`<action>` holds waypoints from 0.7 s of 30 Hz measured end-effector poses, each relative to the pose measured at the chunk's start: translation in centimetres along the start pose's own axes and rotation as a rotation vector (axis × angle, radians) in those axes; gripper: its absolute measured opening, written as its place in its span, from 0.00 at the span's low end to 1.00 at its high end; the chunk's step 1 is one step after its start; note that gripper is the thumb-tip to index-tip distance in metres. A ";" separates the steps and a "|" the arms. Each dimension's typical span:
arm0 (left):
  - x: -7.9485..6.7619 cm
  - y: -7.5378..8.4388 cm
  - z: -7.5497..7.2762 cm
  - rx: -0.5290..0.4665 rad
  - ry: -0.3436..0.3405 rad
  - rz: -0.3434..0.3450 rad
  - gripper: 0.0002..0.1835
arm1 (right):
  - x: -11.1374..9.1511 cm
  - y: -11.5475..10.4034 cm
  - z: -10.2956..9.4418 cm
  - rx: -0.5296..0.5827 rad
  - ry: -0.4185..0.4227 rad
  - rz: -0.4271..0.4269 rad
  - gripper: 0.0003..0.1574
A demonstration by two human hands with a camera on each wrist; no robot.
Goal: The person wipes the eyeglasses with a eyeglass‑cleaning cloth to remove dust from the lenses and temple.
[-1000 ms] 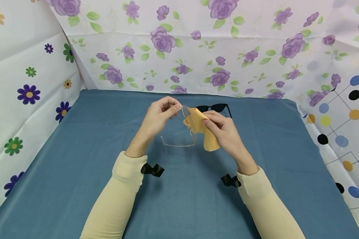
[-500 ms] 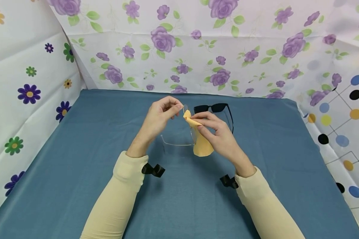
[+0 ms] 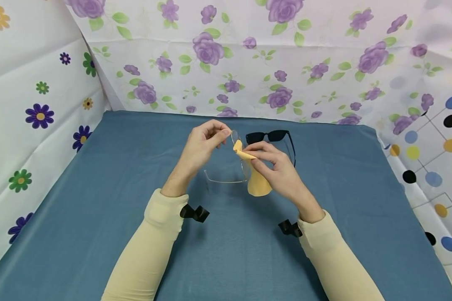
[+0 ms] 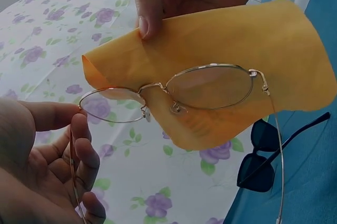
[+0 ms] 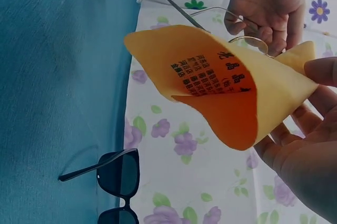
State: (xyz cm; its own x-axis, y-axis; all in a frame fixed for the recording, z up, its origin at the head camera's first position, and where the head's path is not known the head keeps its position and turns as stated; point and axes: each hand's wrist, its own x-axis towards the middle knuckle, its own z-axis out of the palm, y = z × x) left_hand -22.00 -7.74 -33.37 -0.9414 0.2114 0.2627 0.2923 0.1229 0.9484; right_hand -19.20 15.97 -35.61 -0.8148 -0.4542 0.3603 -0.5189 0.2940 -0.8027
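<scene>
My left hand (image 3: 201,148) pinches thin metal-framed eyeglasses (image 4: 154,85) at the outer corner of one lens. They are held up over the table with both temples unfolded. Between its thumb and fingers, my right hand (image 3: 276,165) grips a yellow cleaning cloth (image 4: 226,34). In the left wrist view the cloth spreads behind the farther lens and the bridge. Dark printed characters show inside its fold in the right wrist view, where it hides much of the eyeglasses. Seen from the head, a loose flap of cloth hangs below my right fingers.
Black sunglasses (image 3: 276,136) lie unfolded on the blue tablecloth (image 3: 233,251), just beyond my right hand. A white sheet with purple flowers (image 3: 229,50) rises along the back edge. Patterned sheets also border the left and right sides.
My right hand has shifted slightly left and toward me. The cloth has turned and folded over near the fingers, its flap hanging lower. More of the sunglasses shows; the left hand stays put.
</scene>
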 end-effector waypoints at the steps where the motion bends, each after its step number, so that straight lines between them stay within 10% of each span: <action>1: 0.0 0.0 0.0 -0.004 0.003 0.000 0.12 | 0.0 0.0 0.0 -0.006 0.000 0.000 0.16; 21: 0.1 -0.1 0.4 -0.024 0.040 0.001 0.11 | -0.1 0.1 0.1 -0.072 -0.019 -0.018 0.17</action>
State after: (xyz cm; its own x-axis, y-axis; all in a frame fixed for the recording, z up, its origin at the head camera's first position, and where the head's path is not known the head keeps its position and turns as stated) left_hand -22.08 -7.38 -33.52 -0.9472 0.1729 0.2701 0.2896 0.0996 0.9519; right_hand -19.12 15.91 -35.76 -0.8003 -0.4761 0.3646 -0.5514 0.3453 -0.7595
